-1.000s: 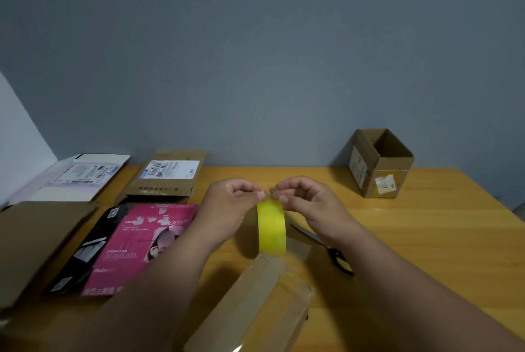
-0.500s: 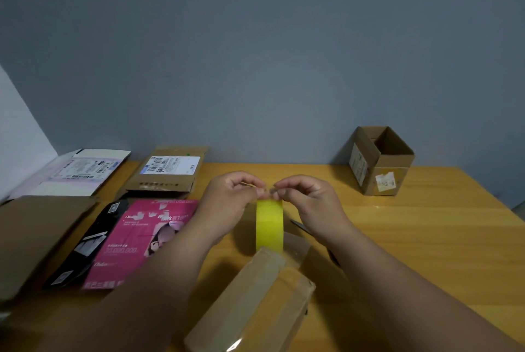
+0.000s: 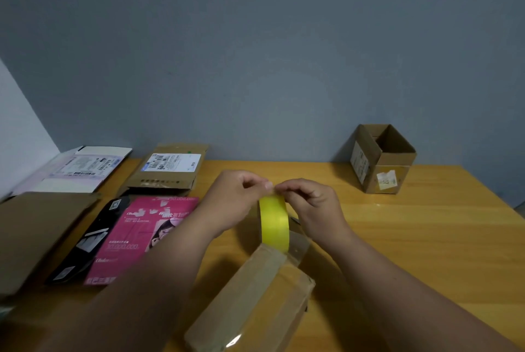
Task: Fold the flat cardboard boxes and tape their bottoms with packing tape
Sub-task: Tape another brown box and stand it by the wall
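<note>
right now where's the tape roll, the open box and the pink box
tape roll [image 3: 274, 223], head view, on its yellow outer band
open box [image 3: 393, 171], head view, on its front wall
pink box [image 3: 136, 238], head view, on its printed top face

I face a plain grey-blue wall that fills the far side of the room. At my far left a paler, whitish wall meets it at a corner. Under my arms a yellow wooden table runs up against the grey wall. The light is dim and even.
</note>
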